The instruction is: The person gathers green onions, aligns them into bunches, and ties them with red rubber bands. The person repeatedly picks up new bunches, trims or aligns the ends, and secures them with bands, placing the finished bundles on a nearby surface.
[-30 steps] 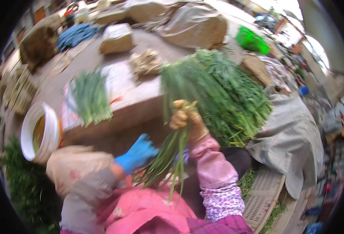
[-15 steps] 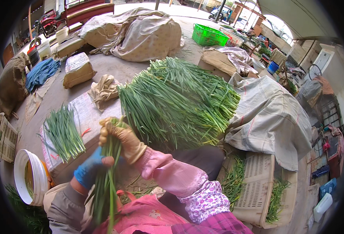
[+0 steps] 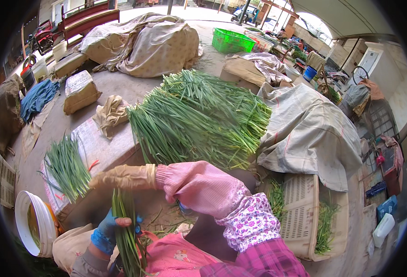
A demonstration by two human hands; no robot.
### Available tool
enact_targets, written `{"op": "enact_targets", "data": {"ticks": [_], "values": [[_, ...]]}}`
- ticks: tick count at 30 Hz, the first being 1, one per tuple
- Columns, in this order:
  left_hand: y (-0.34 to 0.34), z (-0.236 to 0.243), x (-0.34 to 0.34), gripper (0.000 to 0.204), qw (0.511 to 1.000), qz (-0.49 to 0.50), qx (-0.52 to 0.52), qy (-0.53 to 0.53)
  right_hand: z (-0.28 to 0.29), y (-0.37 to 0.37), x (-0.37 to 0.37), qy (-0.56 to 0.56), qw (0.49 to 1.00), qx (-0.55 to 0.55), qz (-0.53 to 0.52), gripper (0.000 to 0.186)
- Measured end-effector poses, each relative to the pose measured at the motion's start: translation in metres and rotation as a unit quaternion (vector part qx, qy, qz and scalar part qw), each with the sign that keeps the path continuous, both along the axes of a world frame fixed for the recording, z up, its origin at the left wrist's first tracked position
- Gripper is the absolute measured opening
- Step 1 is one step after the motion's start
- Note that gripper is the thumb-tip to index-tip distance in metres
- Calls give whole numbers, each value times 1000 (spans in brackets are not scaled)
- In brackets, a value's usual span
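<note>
My left hand (image 3: 111, 231), in a blue glove with the thumb tip bare, grips an upright bunch of long green leafy stalks (image 3: 127, 247) low in front of me. My right hand (image 3: 120, 177), in a tan glove, reaches left above that bunch; its fingers are blurred, so I cannot tell what, if anything, is in them. Just beyond its fingertips a small sheaf of stalks (image 3: 67, 166) lies on a pale sheet-covered block (image 3: 104, 145) with red ties. A large pile of stalks (image 3: 199, 120) spreads ahead of me.
A white bucket (image 3: 32, 221) stands at left. Plastic crates (image 3: 300, 217) with scraps are at right beside a grey tarp (image 3: 309, 134). Crumpled cloth (image 3: 110, 114), a paper-covered bundle (image 3: 81, 92), a green basket (image 3: 233, 40) and covered heaps (image 3: 162, 48) sit farther back.
My right hand has left the top of the held bunch and moved left toward the small sheaf. My left hand keeps hold, a little lower. The view has shifted.
</note>
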State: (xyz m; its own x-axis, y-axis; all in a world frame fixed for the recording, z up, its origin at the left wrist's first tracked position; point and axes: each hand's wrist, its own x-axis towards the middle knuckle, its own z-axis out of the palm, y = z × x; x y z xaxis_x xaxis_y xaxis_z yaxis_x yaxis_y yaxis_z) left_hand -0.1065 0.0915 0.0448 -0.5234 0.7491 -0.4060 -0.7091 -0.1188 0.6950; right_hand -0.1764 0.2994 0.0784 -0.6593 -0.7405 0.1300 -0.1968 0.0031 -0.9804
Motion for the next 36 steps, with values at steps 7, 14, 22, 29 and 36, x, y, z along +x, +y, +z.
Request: {"op": "enact_targets", "data": {"ticks": [7,14,22,29,36], "values": [[-4,1,9,63,1000,6,-12,-8,-2,-2,11,59,998,0,-37,66],[-4,8,4,53,998,40,-25,28,-18,-13,41,108,984,-24,-139,87],[16,1,5,37,994,-39,-34,93,-21,-42,63,-301,877,-353,-123,73],[37,20,17,60,982,52,-30,182,9,-35,66,-242,860,-378,-241,20],[3,53,33,50,972,19,52,228,30,1,50,-25,857,-313,-409,18]]}}
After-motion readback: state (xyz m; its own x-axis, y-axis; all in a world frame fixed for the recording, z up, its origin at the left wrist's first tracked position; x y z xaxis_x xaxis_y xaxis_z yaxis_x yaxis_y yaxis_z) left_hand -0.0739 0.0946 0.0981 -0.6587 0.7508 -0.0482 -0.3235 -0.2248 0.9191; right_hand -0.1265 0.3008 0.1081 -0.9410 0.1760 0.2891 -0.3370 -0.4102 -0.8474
